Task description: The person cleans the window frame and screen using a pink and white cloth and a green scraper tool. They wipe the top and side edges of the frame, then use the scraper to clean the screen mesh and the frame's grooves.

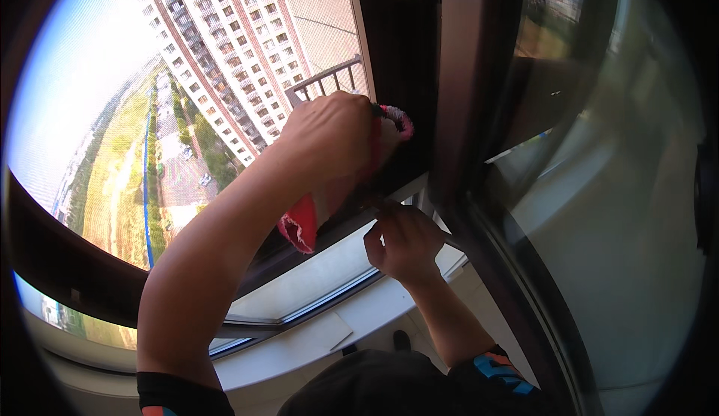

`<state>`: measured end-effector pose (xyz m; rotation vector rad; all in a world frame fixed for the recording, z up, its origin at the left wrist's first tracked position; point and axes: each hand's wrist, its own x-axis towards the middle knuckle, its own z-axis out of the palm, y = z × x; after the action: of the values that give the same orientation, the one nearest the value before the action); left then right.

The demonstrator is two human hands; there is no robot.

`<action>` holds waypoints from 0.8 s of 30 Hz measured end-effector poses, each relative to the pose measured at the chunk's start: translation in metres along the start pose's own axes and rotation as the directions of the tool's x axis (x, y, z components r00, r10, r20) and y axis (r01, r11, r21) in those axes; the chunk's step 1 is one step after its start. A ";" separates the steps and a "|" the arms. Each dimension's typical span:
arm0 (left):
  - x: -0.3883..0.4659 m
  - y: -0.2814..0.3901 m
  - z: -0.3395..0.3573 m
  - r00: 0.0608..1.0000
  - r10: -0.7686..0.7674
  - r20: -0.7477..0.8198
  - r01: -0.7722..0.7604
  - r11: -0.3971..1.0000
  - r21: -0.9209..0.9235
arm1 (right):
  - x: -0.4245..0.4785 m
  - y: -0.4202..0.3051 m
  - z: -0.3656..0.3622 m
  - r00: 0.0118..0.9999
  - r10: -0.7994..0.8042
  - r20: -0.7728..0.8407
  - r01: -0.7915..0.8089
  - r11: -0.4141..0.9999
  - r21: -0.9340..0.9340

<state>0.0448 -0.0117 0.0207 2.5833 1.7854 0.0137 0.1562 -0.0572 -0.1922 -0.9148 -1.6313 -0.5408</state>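
My left hand is closed over a pink and white cloth, which is pressed against the dark window frame. One fuzzy end of the cloth sticks out past my knuckles, and a folded red-pink corner hangs below my wrist. Lower and to the right, my right hand has its fingers bent at the lower part of the frame. Shadow hides its fingertips, so whether anything is between them is unclear.
A window sash with glass stands swung open on the right. Fine mesh covers the opening at left, with a tall building and a railing outside. Below runs a white sill, with my dark shoes beyond it.
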 end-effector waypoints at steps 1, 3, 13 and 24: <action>0.003 0.001 -0.002 1.000 -0.004 0.006 0.004 1.000 -0.003 | -0.001 0.001 0.000 1.000 -0.002 0.013 0.002 1.000 -0.003; 0.009 0.001 -0.001 0.999 -0.037 0.019 0.038 0.999 -0.038 | 0.003 0.000 0.000 1.000 0.002 -0.004 -0.002 1.000 -0.007; 0.001 -0.011 -0.053 0.956 0.027 -0.294 -0.016 0.999 0.041 | -0.001 0.000 -0.001 1.000 0.006 0.001 -0.006 1.000 0.013; 0.026 0.012 -0.001 0.998 0.043 -0.044 -0.042 0.999 0.028 | 0.003 -0.004 -0.001 0.995 0.082 0.050 -0.085 0.995 0.060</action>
<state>0.0656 0.0085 0.0216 2.6604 1.7560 0.0474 0.1534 -0.0588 -0.1887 -0.9516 -1.6357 -0.4121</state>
